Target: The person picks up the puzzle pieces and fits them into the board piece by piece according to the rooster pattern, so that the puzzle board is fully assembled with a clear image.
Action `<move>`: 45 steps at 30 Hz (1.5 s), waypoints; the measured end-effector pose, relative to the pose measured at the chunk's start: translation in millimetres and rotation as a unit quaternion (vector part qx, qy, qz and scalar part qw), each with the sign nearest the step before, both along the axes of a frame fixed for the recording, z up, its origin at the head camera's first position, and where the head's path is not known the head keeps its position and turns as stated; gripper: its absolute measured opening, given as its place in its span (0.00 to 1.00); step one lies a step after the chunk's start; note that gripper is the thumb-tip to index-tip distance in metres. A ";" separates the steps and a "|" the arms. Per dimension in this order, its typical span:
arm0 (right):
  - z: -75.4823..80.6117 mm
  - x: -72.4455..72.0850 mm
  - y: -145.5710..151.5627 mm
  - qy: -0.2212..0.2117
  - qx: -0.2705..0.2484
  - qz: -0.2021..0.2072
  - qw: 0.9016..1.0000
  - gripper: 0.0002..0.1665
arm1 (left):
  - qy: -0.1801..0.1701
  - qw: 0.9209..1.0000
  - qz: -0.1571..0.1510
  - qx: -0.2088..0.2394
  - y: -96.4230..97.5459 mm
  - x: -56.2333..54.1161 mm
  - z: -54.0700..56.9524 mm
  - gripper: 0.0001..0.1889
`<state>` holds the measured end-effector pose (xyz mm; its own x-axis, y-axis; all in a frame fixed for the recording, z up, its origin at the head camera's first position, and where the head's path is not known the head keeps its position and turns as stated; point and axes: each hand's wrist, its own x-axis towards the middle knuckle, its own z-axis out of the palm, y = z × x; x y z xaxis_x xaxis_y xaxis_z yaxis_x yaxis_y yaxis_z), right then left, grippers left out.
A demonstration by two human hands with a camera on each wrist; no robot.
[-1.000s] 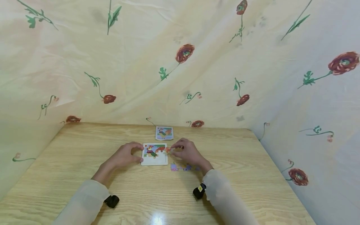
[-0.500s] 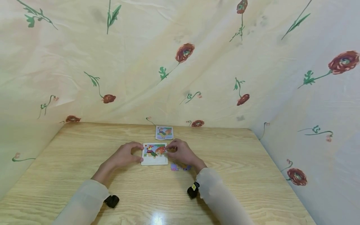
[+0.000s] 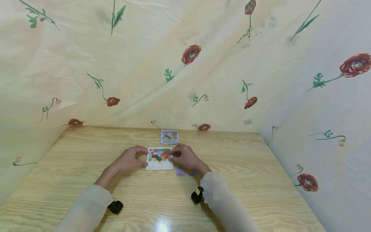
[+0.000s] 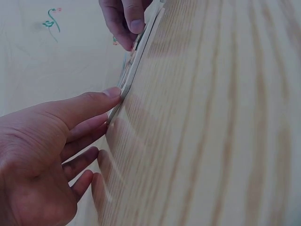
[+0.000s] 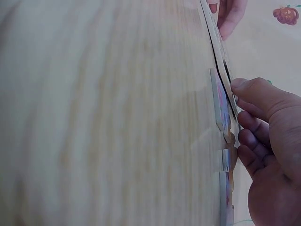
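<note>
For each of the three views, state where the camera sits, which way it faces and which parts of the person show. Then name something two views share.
Head: worn high, looking forward and down at the puzzle tray; both hands and sleeves show.
Left wrist: low beside the left hand, looking along the table at the tray's edge.
Right wrist: low beside the right hand, past loose puzzle pieces.
Shared: both wrist views show the tray edge-on and the opposite hand's fingertips.

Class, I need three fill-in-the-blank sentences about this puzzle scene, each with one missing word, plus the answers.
1. The left hand steadies the puzzle tray on its ____ side.
2. The right hand presses an ____ piece into the tray.
3. The loose pieces lie on the table beside the tray's ____ edge.

Answers: left; orange; right
</note>
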<state>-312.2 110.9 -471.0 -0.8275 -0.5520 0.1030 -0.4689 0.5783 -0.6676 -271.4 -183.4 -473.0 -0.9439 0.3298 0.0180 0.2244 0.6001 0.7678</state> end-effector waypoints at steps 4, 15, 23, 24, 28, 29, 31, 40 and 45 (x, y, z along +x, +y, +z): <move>1.4 0.6 0.5 -0.006 0.000 0.001 1.000 0.14 | -0.003 1.000 0.001 -0.004 1.0 0.1 0.5 0.25; 5.6 0.4 -4.6 0.014 -0.006 -0.005 1.000 0.12 | -0.008 1.000 0.003 0.000 0.5 -0.2 0.6 0.24; 4.2 1.4 -13.3 0.007 -0.015 0.006 1.000 0.10 | -0.007 1.000 0.003 0.001 0.6 0.8 1.4 0.24; 4.1 1.6 -13.9 0.005 -0.016 0.007 1.000 0.10 | -0.007 1.000 0.004 0.000 0.7 0.8 1.5 0.24; 6.9 2.4 -17.1 0.005 -0.014 0.018 1.000 0.09 | -0.004 1.000 0.006 -0.004 0.7 0.5 1.5 0.24; 7.0 2.1 -17.7 0.006 -0.013 0.023 1.000 0.09 | -0.003 1.000 0.006 -0.005 0.8 0.4 1.6 0.24; 7.1 1.5 -18.8 0.012 -0.009 0.030 0.999 0.09 | -0.004 1.000 0.007 -0.006 0.9 0.3 1.8 0.24; 6.8 -0.4 -19.9 0.022 0.013 0.032 0.999 0.09 | -0.005 1.000 0.009 0.000 1.0 0.4 2.3 0.24; 8.4 3.6 -15.3 0.002 0.012 0.017 1.000 0.10 | -0.005 1.000 0.006 0.003 1.1 1.0 2.2 0.24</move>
<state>-308.5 95.6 -462.6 -0.8081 -0.5816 0.0934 -0.4912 0.5779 -0.6517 -270.4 -182.3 -470.8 -0.9481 0.3178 0.0108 0.2095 0.5987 0.7731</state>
